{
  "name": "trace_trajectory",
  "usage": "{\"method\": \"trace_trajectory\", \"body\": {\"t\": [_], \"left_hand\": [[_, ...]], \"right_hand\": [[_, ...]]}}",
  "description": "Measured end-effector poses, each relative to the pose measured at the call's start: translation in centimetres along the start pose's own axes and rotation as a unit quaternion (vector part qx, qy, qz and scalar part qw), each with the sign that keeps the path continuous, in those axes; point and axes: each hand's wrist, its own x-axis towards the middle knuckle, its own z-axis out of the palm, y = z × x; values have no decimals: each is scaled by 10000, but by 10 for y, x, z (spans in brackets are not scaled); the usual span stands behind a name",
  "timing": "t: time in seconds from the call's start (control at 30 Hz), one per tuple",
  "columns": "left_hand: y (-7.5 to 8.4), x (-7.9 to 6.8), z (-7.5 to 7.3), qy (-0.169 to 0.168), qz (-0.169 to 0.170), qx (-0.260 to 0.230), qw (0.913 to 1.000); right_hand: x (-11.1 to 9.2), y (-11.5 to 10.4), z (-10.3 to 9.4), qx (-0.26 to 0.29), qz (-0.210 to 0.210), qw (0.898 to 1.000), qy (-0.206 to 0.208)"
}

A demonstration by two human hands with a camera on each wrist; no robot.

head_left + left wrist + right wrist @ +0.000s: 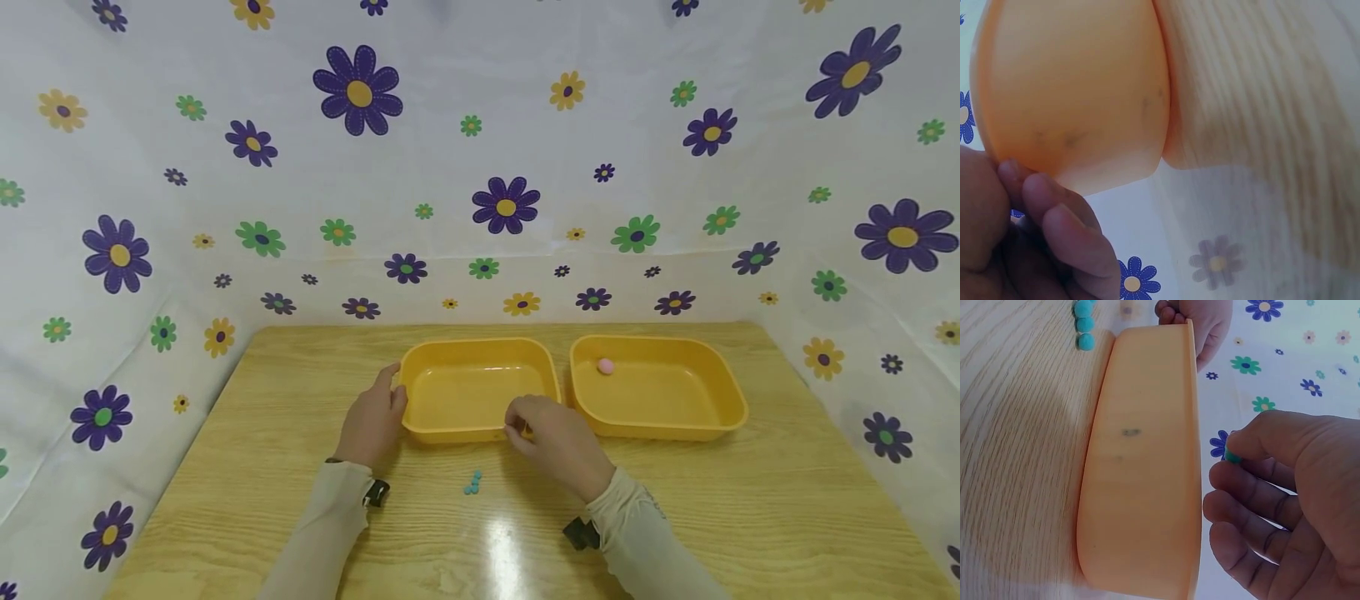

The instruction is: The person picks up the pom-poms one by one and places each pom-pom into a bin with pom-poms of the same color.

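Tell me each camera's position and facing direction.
Head: on the head, facing forward and down at the left tray and right tray; left hand, right hand show.
Left wrist: on that wrist, facing left tray's outer wall; left hand shows.
Right wrist: on that wrist, facing left tray's near wall; both hands show.
Head and right wrist share the teal balls.

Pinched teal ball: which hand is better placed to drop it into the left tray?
Likely the right hand: it pinches the teal ball near the rim of the left tray; the left hand holds that tray's end.
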Motion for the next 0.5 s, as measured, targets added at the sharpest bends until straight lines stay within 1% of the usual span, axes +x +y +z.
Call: {"method": "trace_trajectory", "body": {"t": [0.17, 0.4, 0.5], "left_hand": [[0, -1, -2, -43, -15, -21, 10000], [-1, -2, -3, 99, -49, 48, 9999], [0, -1, -1, 7, -31, 2, 10000]], "right_hand": [[1, 0, 2, -73, -110, 9998, 143], [4, -1, 6, -19, -193, 9996, 225], [3, -1, 5, -57, -153, 9994, 289]]}}
